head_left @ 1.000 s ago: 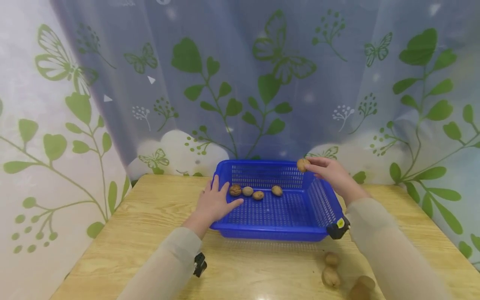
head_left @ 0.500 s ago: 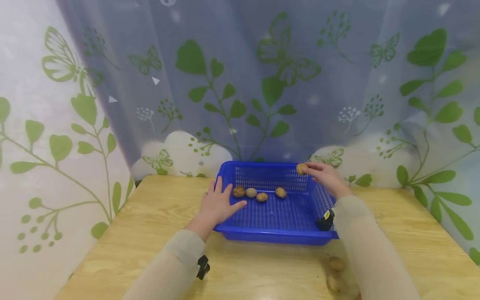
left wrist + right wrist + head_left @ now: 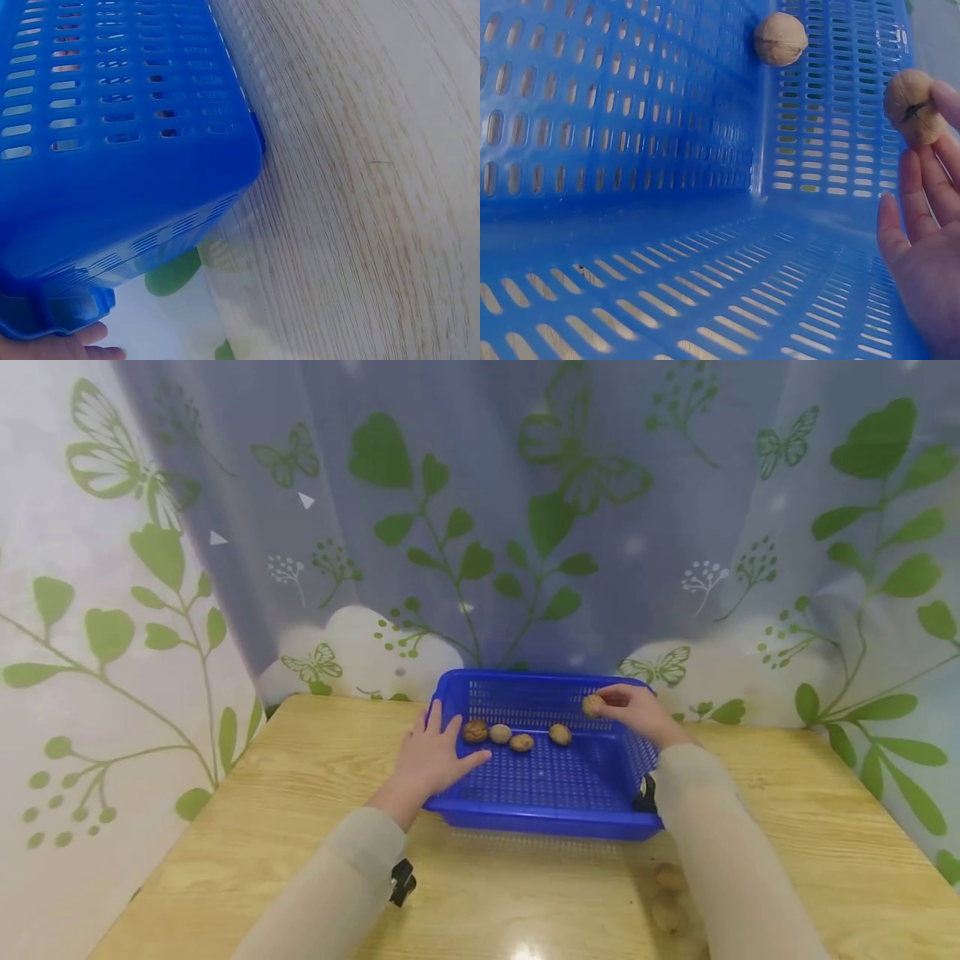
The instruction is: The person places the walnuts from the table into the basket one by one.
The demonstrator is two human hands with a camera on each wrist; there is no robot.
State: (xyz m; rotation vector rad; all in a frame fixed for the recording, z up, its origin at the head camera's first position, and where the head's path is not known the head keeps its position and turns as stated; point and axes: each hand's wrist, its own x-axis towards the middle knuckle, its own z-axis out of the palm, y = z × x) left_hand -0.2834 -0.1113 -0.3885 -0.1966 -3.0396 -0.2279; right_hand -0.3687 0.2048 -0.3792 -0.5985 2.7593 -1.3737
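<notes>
A blue plastic basket (image 3: pixel 540 822) with slotted walls stands on the wooden table. My right hand (image 3: pixel 637 714) pinches a walnut (image 3: pixel 593 706) between thumb and fingertips, over the back right of the basket. In the right wrist view this walnut (image 3: pixel 913 105) shows a dark seam mark. My left hand (image 3: pixel 431 762) lies with spread fingers on the basket's left rim. Several nuts sit on the basket floor: a darker brown walnut (image 3: pixel 474 731) at the left, a paler one (image 3: pixel 500 733), another (image 3: pixel 521 742) and one (image 3: pixel 559 734) nearer the middle.
More brown nuts (image 3: pixel 667 912), blurred and partly hidden by the right sleeve (image 3: pixel 720 827), lie on the table (image 3: pixel 315 752) in front of the basket. A patterned curtain (image 3: pixel 480 527) hangs right behind the table's back edge.
My right hand has moved left and somewhat down with the walnut, from above the back right rim to inside it. The left hand stays on the left rim.
</notes>
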